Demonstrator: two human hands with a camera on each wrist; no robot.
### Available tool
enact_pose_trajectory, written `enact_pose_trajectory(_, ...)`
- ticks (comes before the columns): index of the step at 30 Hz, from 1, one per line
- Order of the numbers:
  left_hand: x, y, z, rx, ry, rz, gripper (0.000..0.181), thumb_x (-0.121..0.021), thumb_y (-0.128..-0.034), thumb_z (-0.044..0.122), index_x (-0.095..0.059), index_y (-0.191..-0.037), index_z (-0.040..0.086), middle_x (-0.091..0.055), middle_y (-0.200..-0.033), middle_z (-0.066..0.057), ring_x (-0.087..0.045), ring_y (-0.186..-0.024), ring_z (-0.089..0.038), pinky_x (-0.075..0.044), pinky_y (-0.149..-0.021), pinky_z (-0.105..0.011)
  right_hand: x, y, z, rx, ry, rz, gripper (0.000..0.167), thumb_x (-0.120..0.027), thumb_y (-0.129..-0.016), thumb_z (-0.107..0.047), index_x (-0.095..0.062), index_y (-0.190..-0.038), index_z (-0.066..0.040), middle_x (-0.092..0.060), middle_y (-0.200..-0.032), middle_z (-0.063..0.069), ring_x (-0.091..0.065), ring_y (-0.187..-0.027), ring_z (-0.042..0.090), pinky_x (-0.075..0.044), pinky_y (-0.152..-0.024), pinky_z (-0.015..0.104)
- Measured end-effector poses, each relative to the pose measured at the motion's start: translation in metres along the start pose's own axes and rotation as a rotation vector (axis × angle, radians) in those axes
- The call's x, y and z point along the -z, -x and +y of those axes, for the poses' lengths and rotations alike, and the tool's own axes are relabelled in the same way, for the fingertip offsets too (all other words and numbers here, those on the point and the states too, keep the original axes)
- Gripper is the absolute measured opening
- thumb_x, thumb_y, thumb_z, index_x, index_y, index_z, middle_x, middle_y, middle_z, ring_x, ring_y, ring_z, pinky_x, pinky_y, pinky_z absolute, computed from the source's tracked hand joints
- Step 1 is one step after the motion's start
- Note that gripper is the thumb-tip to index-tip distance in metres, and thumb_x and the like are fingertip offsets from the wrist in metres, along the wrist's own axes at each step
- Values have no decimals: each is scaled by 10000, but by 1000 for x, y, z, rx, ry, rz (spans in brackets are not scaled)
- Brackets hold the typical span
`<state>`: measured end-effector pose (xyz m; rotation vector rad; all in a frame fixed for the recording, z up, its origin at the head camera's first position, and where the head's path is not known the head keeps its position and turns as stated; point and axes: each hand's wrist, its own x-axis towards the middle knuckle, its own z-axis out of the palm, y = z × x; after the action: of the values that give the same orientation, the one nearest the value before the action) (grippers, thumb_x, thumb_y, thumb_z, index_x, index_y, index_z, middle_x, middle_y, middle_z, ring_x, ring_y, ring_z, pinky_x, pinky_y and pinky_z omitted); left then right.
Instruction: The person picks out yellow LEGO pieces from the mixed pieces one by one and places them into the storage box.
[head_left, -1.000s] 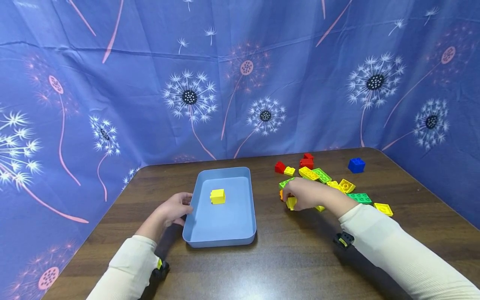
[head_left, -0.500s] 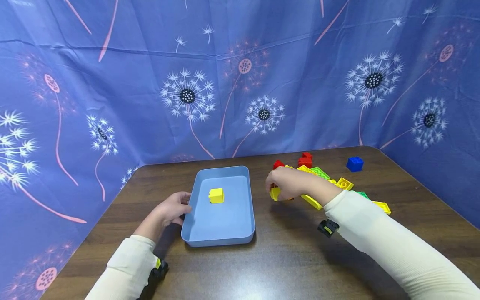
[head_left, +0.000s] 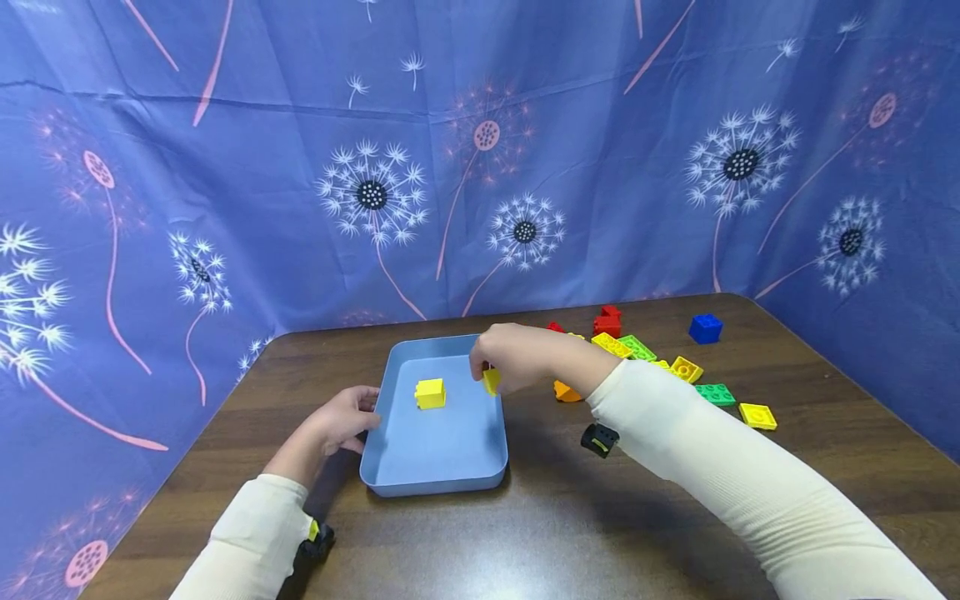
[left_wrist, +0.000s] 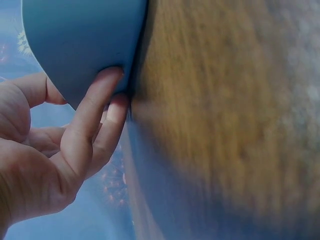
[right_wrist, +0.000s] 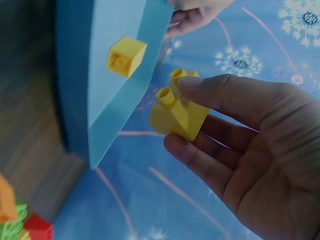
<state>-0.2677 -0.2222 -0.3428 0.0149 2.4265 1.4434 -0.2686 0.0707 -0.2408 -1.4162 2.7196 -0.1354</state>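
A blue tray (head_left: 450, 454) lies on the table. My left hand (head_left: 341, 425) grips its left side; in the left wrist view the fingers (left_wrist: 90, 110) press the outer wall while the thumb goes over the rim. My right hand (head_left: 525, 354) is above the tray's right edge and pinches a yellow toy building brick (right_wrist: 182, 117) between thumb and fingers. Two round studs show on that brick in the right wrist view. Another yellow brick (head_left: 430, 394) lies on its side in the tray, left of the held one.
Loose toy bricks lie on the wooden table right of the tray: an orange one (head_left: 567, 392), red ones (head_left: 607, 323), a green one (head_left: 716, 394) and several yellow ones. A blue brick (head_left: 705, 328) sits apart at the far right. A patterned blue cloth (head_left: 450, 167) hangs behind.
My right hand has carried the yellow brick leftward from the loose bricks to above the tray's right edge. My left hand has stayed on the tray.
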Motion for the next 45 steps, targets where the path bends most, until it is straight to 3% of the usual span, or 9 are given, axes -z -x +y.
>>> enact_pose_trajectory(14, 1, 1, 0, 3, 3, -14, 662, -504, -805, -51, -301, -1433, -115, -469, -1262, -332, -578, -1054, -392, -584, -701, -522, -1, -42, -36, 40, 10, -35, 260, -774, -772, -34, -740, -1026, -77, -696, -956, 4, -586, -823, 127, -534, -744, 205)
enact_pose_trajectory(23, 3, 1, 0, -31, -3, -23, 627, -495, -821, -55, -316, -1416, -137, -486, -1239, -323, -597, -1043, -387, -588, -686, -512, -25, -67, -40, 91, -32, -88, 224, -756, -769, 0, -741, -980, -73, -626, -838, -47, -525, -736, 85, -474, -650, 174)
enact_pose_trajectory(29, 2, 1, -2, -15, -7, -29, 638, -493, -829, -50, -302, -1434, -122, -472, -1273, -322, -591, -1069, -390, -591, -689, -497, -39, -85, -40, 140, -59, -124, 212, -774, -777, -17, -742, -985, -36, -596, -797, -37, -489, -705, 82, -456, -638, 155)
enact_pose_trajectory(37, 1, 0, -5, -8, 2, -32, 637, -498, -847, -51, -292, -1447, -109, -457, -1294, -325, -569, -1111, -407, -588, -697, -507, -56, -106, -38, 117, -63, -164, 249, -773, -775, -33, -743, -1021, -53, -619, -840, -50, -480, -692, 80, -460, -605, 163)
enact_pose_trajectory(45, 3, 1, -3, -5, -11, -28, 655, -520, -840, -44, -293, -1452, -95, -445, -1317, -317, -548, -1146, -413, -594, -690, -480, -63, -114, -46, 119, -26, -222, 230, -746, -769, 13, -749, -980, -79, -552, -727, -42, -412, -631, 81, -393, -533, 173)
